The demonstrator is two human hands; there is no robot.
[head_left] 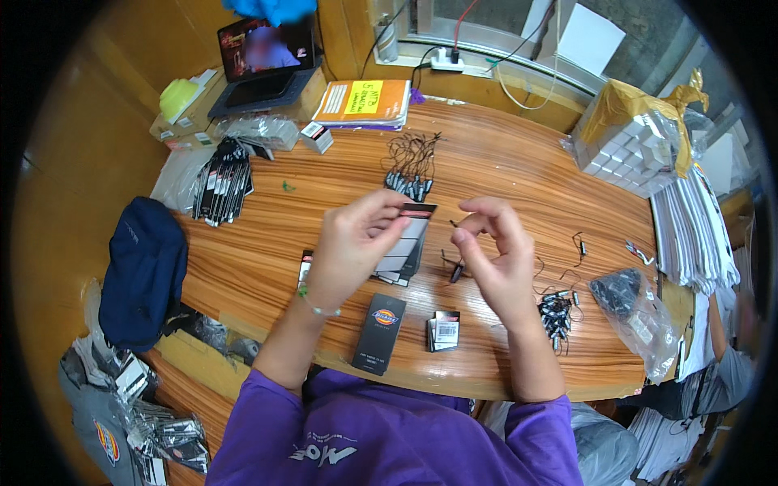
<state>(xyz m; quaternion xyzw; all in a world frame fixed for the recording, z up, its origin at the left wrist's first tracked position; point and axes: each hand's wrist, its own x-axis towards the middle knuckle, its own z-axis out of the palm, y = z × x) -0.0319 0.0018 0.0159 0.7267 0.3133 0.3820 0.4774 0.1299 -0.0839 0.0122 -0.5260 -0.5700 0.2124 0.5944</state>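
Observation:
My left hand is closed in a pinch on the top edge of a hang tag, a pale card with a dark, red-striped end. More tags lie under it on the table. To the right, my right hand has thumb and fingertips together on a thin black string, from which a small black plastic seal dangles. String and tag look apart. Near me lie a long black printed tag and a small stack of barcode labels. Beyond my hands is a bunch of looped strings with seals.
Loose string seals and a plastic bag sit at the right. Piled tags, a navy pouch and a laptop stand left. At the back are notebooks; a wrapped block of white boxes stands far right.

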